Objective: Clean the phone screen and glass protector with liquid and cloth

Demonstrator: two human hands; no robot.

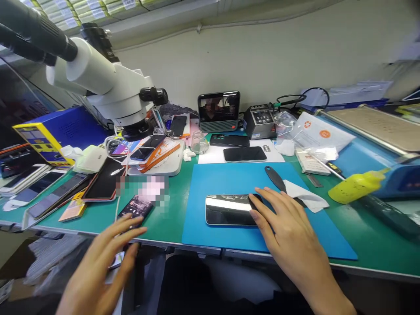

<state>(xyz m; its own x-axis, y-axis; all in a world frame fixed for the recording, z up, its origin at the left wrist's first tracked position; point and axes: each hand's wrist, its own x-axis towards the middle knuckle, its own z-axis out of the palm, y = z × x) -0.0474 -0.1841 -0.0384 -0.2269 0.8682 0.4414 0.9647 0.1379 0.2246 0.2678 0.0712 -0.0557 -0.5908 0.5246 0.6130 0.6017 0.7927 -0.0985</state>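
A phone with a glossy dark screen (pixel 226 212) lies flat, screen up, on the blue mat (pixel 210 179). My right hand (pixel 292 232) is over its right end, fingers spread and the fingertips at the glass; it does not look gripped. My left hand (pixel 105 262) hovers at the bench's front edge with its fingers apart and nothing in them. Just beyond those fingertips is a second phone with a lit screen (pixel 138 208), partly covered by a blurred patch. A dark-handled tool (pixel 274 177) and a white wipe (pixel 305 197) lie beyond my right hand.
A microscope (pixel 111 87) overhangs the left side, above stacked phones (pixel 105 179). Behind the mat are another phone (pixel 244 153), a glass jar (pixel 199 142), a propped video screen (pixel 218 107) and a black control box (pixel 260 122). A yellow bottle (pixel 356 187) lies at right.
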